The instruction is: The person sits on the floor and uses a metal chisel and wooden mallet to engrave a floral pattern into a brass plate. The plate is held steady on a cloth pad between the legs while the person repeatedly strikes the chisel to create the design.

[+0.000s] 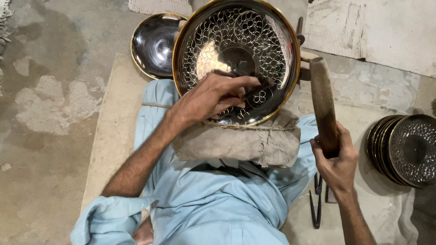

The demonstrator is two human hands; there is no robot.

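Observation:
A large dark metal plate [236, 27] with a gold rim and an engraved pattern of small loops leans tilted on a cloth-wrapped pad [236, 143] tied with string. My left hand [211, 96] rests on the plate's lower part and is shut on a thin dark chisel [259, 86] whose tip touches the engraved surface. To the right, my right hand [335, 161] grips the lower end of a long wooden mallet [322, 97], held upright beside the plate's rim.
A plain dark plate [152, 45] lies behind on the left. A stack of engraved plates [406, 149] stands at the right edge. Dark metal tools [315, 208] lie on the mat by my right wrist. My light blue trousers fill the foreground; the floor is rough concrete.

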